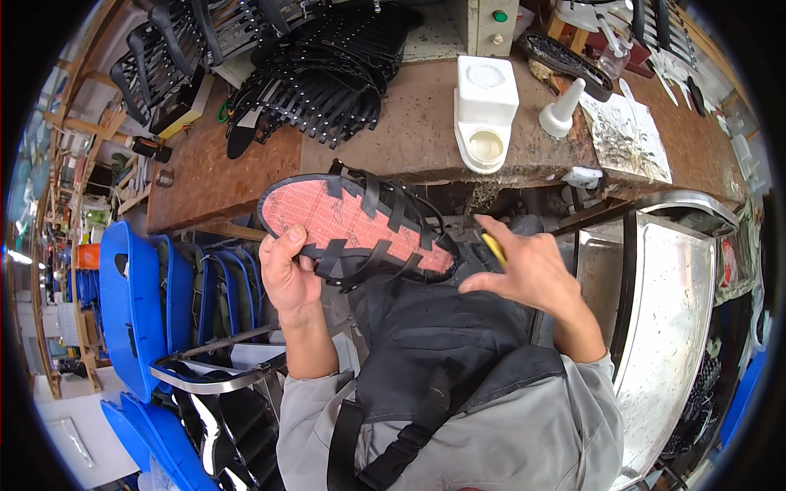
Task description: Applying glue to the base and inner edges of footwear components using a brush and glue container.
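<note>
My left hand [291, 274] grips an unsoled black strappy sandal [352, 222] by one rounded end, thumb on top. Its pink underside faces up, and the turned-in ends of black straps lie along both edges. The sandal is held over my lap, in front of the bench edge. To its right, my right hand [532, 270] has thumb and forefinger spread, apart from the sandal. A slim yellow tool [494, 250] is tucked in that hand's other fingers; its working end is not clear. A dark apron [442, 335] covers my lap.
On the brown workbench [344, 159] lie a pile of black strap uppers [319, 74], a white glue pot [485, 110], a white nozzle cone [561, 110] and a black sole [565, 64]. Blue bins [131, 303] stand at left, a metal-framed rack [667, 327] at right.
</note>
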